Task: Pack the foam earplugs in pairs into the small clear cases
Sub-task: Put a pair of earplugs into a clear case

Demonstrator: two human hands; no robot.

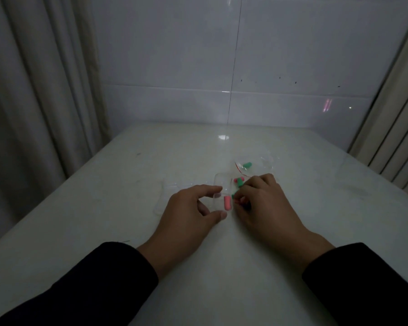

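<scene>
A small clear case (222,184) lies open on the white table (104,220), with one pink earplug (227,203) in its near half. My left hand (189,215) pinches that near half between thumb and forefinger. My right hand (262,203) sits just right of the case with its fingers curled over loose earplugs; a green earplug (233,196) shows at its fingertips. Beyond its knuckles lie a green earplug (239,182) and a pink earplug (235,180). Whether the right fingers hold an earplug is hidden.
A clear plastic bag (257,164) with a red seal line holds a green earplug (246,165) behind my right hand. More clear cases (172,185) lie left of my left hand. A tiled wall stands behind the table, with curtains on both sides.
</scene>
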